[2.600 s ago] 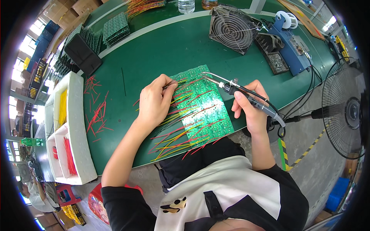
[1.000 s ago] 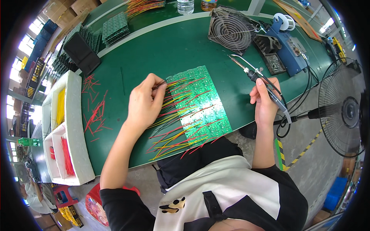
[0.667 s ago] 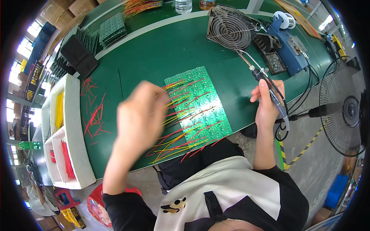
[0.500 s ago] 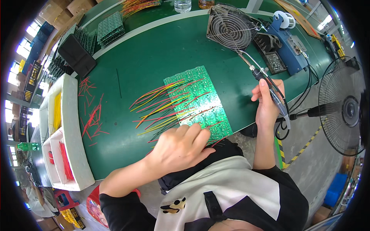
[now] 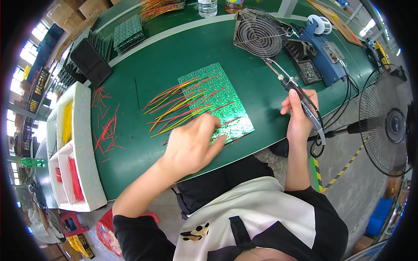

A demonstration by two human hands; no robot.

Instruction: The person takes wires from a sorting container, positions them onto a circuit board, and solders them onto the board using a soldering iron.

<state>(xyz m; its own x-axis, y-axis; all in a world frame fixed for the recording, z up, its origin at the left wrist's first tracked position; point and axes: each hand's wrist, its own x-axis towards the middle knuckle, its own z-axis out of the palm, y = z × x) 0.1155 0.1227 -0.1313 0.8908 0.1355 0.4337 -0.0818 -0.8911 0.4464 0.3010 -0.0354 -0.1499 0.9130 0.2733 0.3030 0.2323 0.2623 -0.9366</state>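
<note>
A green circuit board panel (image 5: 228, 98) lies tilted on the bench, with red, yellow and black wires (image 5: 167, 102) fanning out past its left side. My left hand (image 5: 189, 141) is closed over the panel's near left corner, fingers curled and thumb at the near edge; its fingertips are partly hidden. To the right of the panel, my right hand (image 5: 300, 115) is wrapped around a soldering iron (image 5: 307, 104) with a thin metal feed tube. The iron's tip points up and left, toward the fan, apart from the panel.
A white foam box (image 5: 89, 174) with yellow and red wires stands at left, beside loose red wire pieces (image 5: 106, 130). A black phone (image 5: 90, 63) leans behind. A square fan (image 5: 259, 37) and blue solder feeder (image 5: 324, 54) stand back right; a floor fan (image 5: 392, 126) is at far right.
The panel and its wires have shifted away from me and slightly left, together with my left hand. My right hand has barely moved and still holds the soldering iron.
</note>
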